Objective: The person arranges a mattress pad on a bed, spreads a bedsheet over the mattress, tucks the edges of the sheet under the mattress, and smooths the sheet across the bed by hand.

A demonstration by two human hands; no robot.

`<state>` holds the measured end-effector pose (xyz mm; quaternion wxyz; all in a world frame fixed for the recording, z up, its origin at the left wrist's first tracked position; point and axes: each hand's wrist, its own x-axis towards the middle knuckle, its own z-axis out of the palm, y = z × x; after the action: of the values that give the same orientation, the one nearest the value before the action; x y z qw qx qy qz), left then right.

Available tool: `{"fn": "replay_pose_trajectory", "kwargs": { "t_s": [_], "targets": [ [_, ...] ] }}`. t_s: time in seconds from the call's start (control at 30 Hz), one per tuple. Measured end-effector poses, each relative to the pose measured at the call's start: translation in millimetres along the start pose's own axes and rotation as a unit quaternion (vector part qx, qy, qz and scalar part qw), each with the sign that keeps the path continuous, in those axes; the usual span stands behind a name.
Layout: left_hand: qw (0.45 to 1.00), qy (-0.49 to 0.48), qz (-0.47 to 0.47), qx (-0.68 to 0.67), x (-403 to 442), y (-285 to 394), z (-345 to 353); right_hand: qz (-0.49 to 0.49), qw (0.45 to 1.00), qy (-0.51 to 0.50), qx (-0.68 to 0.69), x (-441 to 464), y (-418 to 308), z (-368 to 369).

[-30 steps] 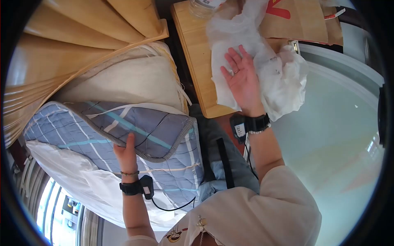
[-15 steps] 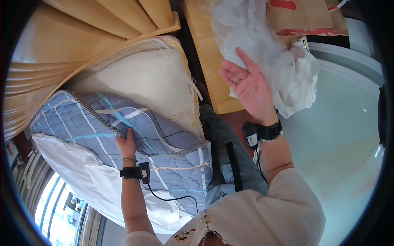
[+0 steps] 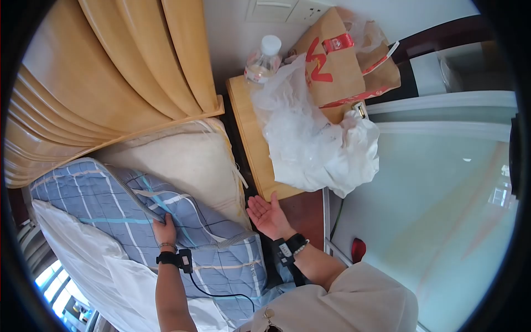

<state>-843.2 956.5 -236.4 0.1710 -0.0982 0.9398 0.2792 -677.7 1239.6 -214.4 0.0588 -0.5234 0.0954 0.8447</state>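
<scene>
The left hand [image 3: 164, 229] grasps the edge of a blue plaid quilted mattress pad [image 3: 133, 221], pinching it at the grey striped binding [image 3: 128, 191]; the fabric partly hides its fingers. The pad spreads out on both sides of this grip, its binding curving away to the left toward the headboard and sagging to the right in a loose fold. Just past the grip, on the headboard side, a cream mattress [image 3: 182, 171] lies uncovered, and farther beyond it rises the fluted wooden headboard [image 3: 110, 77]. Left of the grip and nearer the person, a rumpled white sheet [image 3: 99, 249] lies along the pad. Just below the grip, a black strap with a small box [image 3: 177, 259] circles the wrist, and a black cable [image 3: 218, 294] trails from it. To the right of the grip, the right hand [image 3: 271, 217] is empty, palm up with fingers spread, near the mattress corner and the wooden bedside table [image 3: 249, 138]. Well beyond the grip to the right, that table carries a white-capped plastic bottle [image 3: 263, 62], a crumpled white plastic bag [image 3: 310, 149] and a brown paper bag with red print [image 3: 337, 72].
</scene>
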Motion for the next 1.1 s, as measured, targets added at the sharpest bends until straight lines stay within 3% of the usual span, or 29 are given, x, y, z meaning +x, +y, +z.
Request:
{"fn": "replay_pose_trajectory", "kwargs": {
  "t_s": [0.13, 0.2, 0.53, 0.87, 0.93, 0.97, 1.03, 1.1],
  "targets": [
    [0.999, -0.008, -0.016, 0.044, 8.1, -19.9, 7.1, 0.055, 0.997, 0.059, -0.004, 20.3, -5.7, -11.7],
    [0.999, -0.011, 0.048, 0.000, 10.6, -31.4, 7.7, -0.022, 1.000, 0.017, 0.002, 26.3, -5.6, -19.7],
    [0.999, -0.017, 0.034, 0.000, 5.6, -20.9, 0.4, -0.015, 0.999, -0.003, -0.049, 20.6, -15.8, -38.6],
    [0.999, -0.009, 0.030, -0.017, 5.3, -19.7, 2.3, -0.076, 0.995, 0.007, -0.071, 20.2, -5.1, -42.1],
    [0.999, 0.009, 0.035, 0.022, 4.0, -21.1, 3.3, -0.149, 0.963, -0.015, -0.224, 21.4, 2.2, -48.0],
    [0.999, 0.005, 0.030, 0.022, 2.8, -22.1, 4.2, -0.148, 0.963, -0.009, -0.226, 23.3, 8.7, -51.3],
    [0.998, -0.002, 0.051, -0.031, 2.2, -18.2, 3.3, -0.205, 0.862, -0.016, -0.464, 28.6, 27.7, -52.9],
    [0.999, -0.002, 0.049, -0.002, 3.3, -21.3, 2.9, -0.176, 0.845, -0.046, -0.502, 40.8, 33.5, -46.9]
  ]
}}
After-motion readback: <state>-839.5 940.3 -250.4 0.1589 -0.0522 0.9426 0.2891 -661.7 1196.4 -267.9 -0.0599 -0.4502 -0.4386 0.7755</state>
